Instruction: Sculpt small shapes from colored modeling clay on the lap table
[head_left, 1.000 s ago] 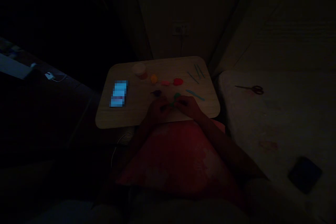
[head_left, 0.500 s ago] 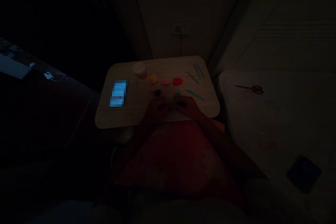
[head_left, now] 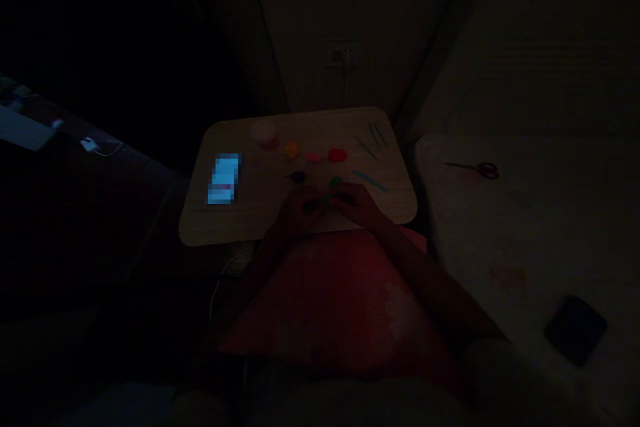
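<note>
My left hand [head_left: 301, 207] and my right hand [head_left: 354, 203] meet near the table's front edge, fingers curled in a pinch. Between the fingertips is a small piece of green modelling clay [head_left: 326, 199], mostly hidden and dim. Just behind my right fingers lies a larger green clay lump [head_left: 336, 182]. A dark clay piece with a thin point [head_left: 298, 177] rests beyond my left hand. Farther back sit an orange lump [head_left: 291, 150], a pink piece [head_left: 314, 158] and a red lump [head_left: 337, 155].
On the wooden table [head_left: 200, 227] are a lit phone [head_left: 225, 179], a lidded tub [head_left: 265, 135], a blue modelling tool [head_left: 370, 180] and several thin sticks [head_left: 377, 135]. Scissors [head_left: 475, 169] and a dark square object [head_left: 576, 330] lie on the pale surface at right. The room is very dark.
The view has shifted very slightly. Both hands stay in nearly the same place, fingertips still together around the green clay.
</note>
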Tool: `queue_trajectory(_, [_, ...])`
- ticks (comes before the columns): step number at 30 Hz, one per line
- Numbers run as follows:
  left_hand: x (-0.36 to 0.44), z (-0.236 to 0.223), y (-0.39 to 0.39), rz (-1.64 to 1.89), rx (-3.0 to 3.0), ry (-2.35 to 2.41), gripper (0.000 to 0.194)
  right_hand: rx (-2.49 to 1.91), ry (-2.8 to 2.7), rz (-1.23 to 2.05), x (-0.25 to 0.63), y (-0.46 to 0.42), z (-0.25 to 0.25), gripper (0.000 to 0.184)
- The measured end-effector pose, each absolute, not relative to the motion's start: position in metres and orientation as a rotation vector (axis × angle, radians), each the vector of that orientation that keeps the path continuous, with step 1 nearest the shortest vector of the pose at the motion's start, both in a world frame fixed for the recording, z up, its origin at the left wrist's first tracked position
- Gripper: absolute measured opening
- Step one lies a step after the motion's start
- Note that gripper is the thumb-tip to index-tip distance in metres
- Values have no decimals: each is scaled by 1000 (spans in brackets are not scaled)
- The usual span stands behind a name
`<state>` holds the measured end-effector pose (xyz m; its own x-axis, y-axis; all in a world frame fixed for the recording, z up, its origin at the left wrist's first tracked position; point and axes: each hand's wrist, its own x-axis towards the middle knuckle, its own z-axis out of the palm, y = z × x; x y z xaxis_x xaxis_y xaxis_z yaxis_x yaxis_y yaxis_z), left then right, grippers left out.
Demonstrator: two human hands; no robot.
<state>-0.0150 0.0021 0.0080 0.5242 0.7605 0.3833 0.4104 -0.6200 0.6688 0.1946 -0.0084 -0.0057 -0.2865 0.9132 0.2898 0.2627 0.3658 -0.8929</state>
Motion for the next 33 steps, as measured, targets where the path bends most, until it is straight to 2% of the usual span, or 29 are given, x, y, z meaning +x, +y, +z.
queue_trajectory(5, [-15,7,1,882,2260,931,22,-1031,-1789,961,194,-10,-1,24])
queue_trajectory(12, [-13,8,3,977,2207,940,25,-1012,-1822,913,195,-9,-2,24])
queue_trajectory(22, [-15,8,6,1019,2202,946,19,-1107,-1860,892,195,-9,-2,25])
queue_trajectory(33, [-17,7,7,990,2149,929,27,-1092,-1843,924,195,-8,-3,25])
